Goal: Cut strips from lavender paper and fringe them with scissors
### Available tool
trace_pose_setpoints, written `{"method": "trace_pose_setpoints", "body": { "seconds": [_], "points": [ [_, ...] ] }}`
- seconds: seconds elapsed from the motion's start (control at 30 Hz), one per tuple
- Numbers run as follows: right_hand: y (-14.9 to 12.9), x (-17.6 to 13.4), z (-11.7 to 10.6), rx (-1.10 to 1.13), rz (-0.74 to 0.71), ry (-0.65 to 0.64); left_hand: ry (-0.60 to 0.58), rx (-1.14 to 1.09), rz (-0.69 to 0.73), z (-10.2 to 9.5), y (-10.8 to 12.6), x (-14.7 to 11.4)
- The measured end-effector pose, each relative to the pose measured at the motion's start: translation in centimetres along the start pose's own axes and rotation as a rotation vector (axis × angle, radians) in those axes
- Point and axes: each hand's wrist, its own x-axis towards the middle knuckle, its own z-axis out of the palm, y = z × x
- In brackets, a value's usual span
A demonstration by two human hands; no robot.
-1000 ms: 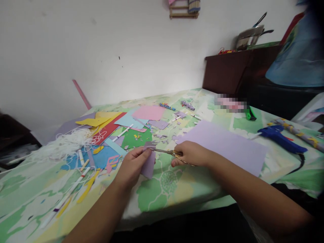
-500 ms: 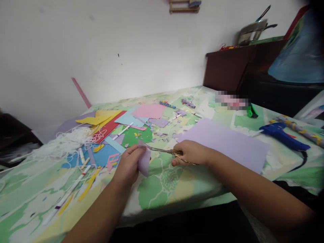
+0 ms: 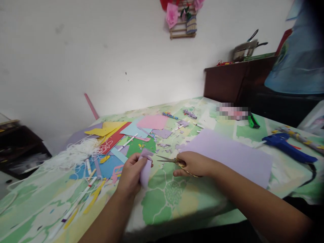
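Observation:
A small folded piece of purple paper (image 3: 144, 175) is pinched between the thumb and fingers of my left hand (image 3: 131, 173). My right hand (image 3: 191, 163) grips a pair of gold-handled scissors (image 3: 167, 159) by the loops. Their blades stand slightly apart and point left, a short gap away from the folded paper. Beneath and beyond my right forearm lies a large purple sheet (image 3: 227, 155). Purple paper scraps (image 3: 164, 145) are scattered on the table just past the scissors.
Coloured paper sheets (image 3: 152, 122), a tangle of white string (image 3: 73, 157) and several markers spread over the left side of the flowered tablecloth (image 3: 162, 206). A blue glue gun (image 3: 288, 146) and a green cutter (image 3: 253, 121) lie at right. A dark cabinet (image 3: 225, 82) stands behind.
The scissors have drawn back right from the purple paper, and their blades have parted. A top flap of the paper now looks bent over. My view has tilted upward.

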Motion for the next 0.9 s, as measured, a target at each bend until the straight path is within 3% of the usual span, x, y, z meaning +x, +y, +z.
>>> {"method": "trace_pose_setpoints", "body": {
  "seconds": [0.13,0.5,0.9],
  "points": [
    [-0.2,-0.1,0.0,-0.002,-0.007,0.022,-0.079,-0.081,0.049,0.2,-0.1,0.3],
    [-0.6,-0.3,0.2,-0.010,0.011,0.027,-0.033,-0.069,-0.007,-0.1,-0.9,1.1],
    [-0.5,-0.1,0.2,-0.088,0.041,0.047,-0.091,-0.100,0.021,-0.1,-1.0,1.1]
  ]
}}
